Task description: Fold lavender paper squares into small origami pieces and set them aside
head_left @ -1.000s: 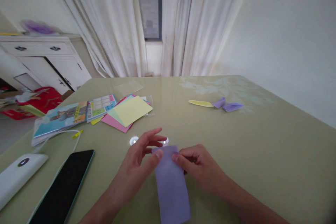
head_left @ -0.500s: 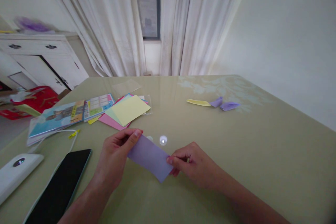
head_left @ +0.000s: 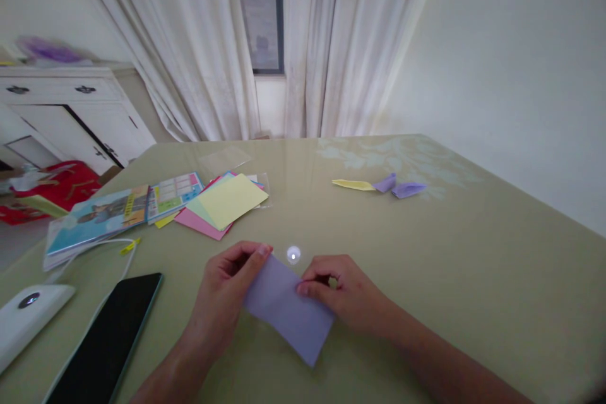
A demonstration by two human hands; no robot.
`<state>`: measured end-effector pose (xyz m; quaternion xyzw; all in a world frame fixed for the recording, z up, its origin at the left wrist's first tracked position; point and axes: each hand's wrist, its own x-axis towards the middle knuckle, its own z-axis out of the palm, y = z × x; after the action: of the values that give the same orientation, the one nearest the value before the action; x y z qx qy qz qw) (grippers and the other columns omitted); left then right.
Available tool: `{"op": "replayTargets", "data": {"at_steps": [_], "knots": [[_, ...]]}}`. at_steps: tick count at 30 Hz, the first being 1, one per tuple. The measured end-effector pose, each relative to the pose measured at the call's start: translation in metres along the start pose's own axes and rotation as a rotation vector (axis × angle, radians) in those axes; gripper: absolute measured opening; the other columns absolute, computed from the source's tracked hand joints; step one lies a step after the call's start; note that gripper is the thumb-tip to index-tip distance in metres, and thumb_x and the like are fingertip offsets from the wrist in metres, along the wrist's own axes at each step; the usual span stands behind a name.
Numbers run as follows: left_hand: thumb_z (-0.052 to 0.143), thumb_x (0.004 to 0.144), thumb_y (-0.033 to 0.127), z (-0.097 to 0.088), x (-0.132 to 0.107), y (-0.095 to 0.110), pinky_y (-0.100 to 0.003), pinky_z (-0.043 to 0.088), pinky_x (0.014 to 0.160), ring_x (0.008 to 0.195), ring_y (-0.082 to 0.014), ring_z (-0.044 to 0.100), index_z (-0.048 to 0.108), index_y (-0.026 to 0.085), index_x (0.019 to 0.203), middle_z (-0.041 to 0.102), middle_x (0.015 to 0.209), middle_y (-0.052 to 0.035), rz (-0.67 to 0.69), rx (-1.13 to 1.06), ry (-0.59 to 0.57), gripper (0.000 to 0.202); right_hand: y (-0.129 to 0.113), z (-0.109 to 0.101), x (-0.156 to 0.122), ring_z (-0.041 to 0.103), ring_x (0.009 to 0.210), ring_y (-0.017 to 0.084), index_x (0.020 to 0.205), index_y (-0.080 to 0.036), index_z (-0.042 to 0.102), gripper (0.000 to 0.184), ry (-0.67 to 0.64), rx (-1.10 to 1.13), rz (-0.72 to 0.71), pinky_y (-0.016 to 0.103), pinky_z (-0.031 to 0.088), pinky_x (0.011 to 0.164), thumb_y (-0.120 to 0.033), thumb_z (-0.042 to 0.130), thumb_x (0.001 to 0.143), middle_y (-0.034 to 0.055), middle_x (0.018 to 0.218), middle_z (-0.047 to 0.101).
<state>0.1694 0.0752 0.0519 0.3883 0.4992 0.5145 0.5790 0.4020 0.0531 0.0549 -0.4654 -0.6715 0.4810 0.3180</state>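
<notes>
A sheet of purple paper [head_left: 288, 309] is held above the table between my two hands. My left hand [head_left: 231, 284] pinches its upper left corner between thumb and fingers. On the paper's upper right edge, my right hand [head_left: 338, 287] is closed in a pinch, thumb toward me. Beyond the hands lies a fanned stack of coloured paper, a pale yellow sheet [head_left: 231, 201] on top and a pink sheet [head_left: 203, 222] sticking out below. Farther right are a folded yellow paper piece [head_left: 353, 185] and a folded purple paper piece [head_left: 408, 189], with another purple one between them.
At the left lie a black phone [head_left: 111, 334], a white device [head_left: 35, 315] with a cable, and booklets [head_left: 101, 218]. A clear plastic sleeve [head_left: 225, 158] rests near the table's far edge. A white cabinet [head_left: 71, 107] stands beyond the table, left of the curtains [head_left: 199, 44].
The purple paper has shifted right and toward me and shows more of its face. My left hand moved right with it. My right hand's pinch now sits farther along the upper edge.
</notes>
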Motion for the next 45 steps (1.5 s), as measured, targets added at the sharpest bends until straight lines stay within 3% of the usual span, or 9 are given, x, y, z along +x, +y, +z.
{"op": "replayTargets", "data": {"at_steps": [4,10,17,22,27,31,36,40,45], "knots": [[0.101,0.063,0.051,-0.012,0.013,0.007,-0.016,0.053,0.063,0.067,-0.0097,0.060,0.080,0.021,0.085,0.071,0.078,0.0013,0.144,-0.142,0.192,0.043,0.010,-0.006,0.007,0.046,0.058,0.011,0.077,-0.017,0.074,0.034,0.116,0.215,0.094,0.024,0.031,0.054,-0.048,0.077,0.091,-0.0036,0.064,0.056],[0.084,0.084,0.059,0.011,-0.008,-0.016,-0.028,0.056,0.070,0.079,-0.0200,0.070,0.082,0.018,0.102,0.078,0.092,-0.0081,-0.130,0.037,-0.332,0.045,0.019,-0.002,0.014,0.054,0.056,0.011,0.082,-0.018,0.068,0.042,0.204,0.460,0.132,0.024,0.042,0.053,-0.057,0.084,0.084,-0.0023,0.070,0.063],[0.079,0.086,0.054,0.003,-0.004,-0.019,-0.026,0.045,0.064,0.071,-0.0187,0.065,0.079,0.017,0.083,0.075,0.078,-0.0044,-0.039,0.390,-0.368,0.038,0.018,-0.023,0.011,0.069,0.104,0.023,0.139,-0.030,0.061,0.066,0.364,0.096,-0.121,0.033,0.058,0.080,-0.033,0.091,0.080,0.0082,0.132,0.070],[0.076,0.087,0.049,0.000,-0.003,-0.007,-0.027,0.046,0.064,0.072,-0.0206,0.068,0.080,0.018,0.084,0.078,0.078,-0.0040,0.016,0.542,-0.383,0.031,0.019,-0.041,0.011,0.070,0.099,0.024,0.111,-0.026,0.078,0.024,0.289,-0.159,-0.259,0.036,0.058,0.086,-0.033,0.084,0.089,0.0065,0.113,0.075],[0.076,0.090,0.043,-0.003,-0.003,0.001,-0.027,0.046,0.063,0.071,-0.0224,0.071,0.075,0.023,0.085,0.079,0.076,-0.0022,0.125,0.668,-0.370,0.020,0.019,-0.046,0.008,0.070,0.093,0.023,0.135,-0.026,0.068,0.048,0.288,-0.243,-0.221,0.037,0.058,0.088,-0.037,0.084,0.091,0.0039,0.102,0.074],[0.067,0.098,0.033,-0.010,0.000,-0.003,-0.028,0.048,0.068,0.074,-0.0229,0.074,0.070,0.029,0.099,0.082,0.084,-0.0002,0.301,0.865,-0.387,0.005,0.014,-0.044,0.006,0.065,0.119,0.028,0.132,-0.025,0.070,0.044,0.164,-0.467,-0.315,0.045,0.052,0.106,-0.038,0.084,0.092,0.0113,0.129,0.070],[0.053,0.106,0.018,-0.017,-0.001,-0.013,-0.034,0.052,0.086,0.099,-0.0256,0.074,0.068,0.026,0.104,0.079,0.112,-0.0069,0.678,1.143,-0.372,0.017,0.010,-0.035,0.001,0.056,0.136,0.035,0.136,-0.026,0.068,0.051,0.049,-0.716,-0.366,0.055,0.041,0.117,-0.037,0.087,0.090,0.0148,0.146,0.064],[0.051,0.108,0.013,-0.017,-0.007,-0.010,-0.040,0.047,0.103,0.117,-0.0260,0.067,0.065,0.025,0.111,0.074,0.128,-0.0070,0.935,1.143,-0.366,0.018,0.005,-0.030,-0.002,0.065,0.119,0.031,0.145,-0.020,0.060,0.056,-0.022,-0.714,-0.340,0.049,0.048,0.106,-0.023,0.080,0.093,0.0136,0.127,0.074],[0.053,0.101,0.005,-0.010,-0.019,-0.009,-0.030,0.055,0.082,0.090,-0.0208,0.073,0.064,0.027,0.111,0.077,0.100,-0.0002,0.744,1.129,-0.581,0.026,-0.006,-0.036,-0.008,0.070,0.113,0.026,0.118,-0.022,0.075,0.025,-0.201,-0.685,-0.280,0.038,0.052,0.098,-0.012,0.069,0.096,0.0090,0.124,0.075]]}}
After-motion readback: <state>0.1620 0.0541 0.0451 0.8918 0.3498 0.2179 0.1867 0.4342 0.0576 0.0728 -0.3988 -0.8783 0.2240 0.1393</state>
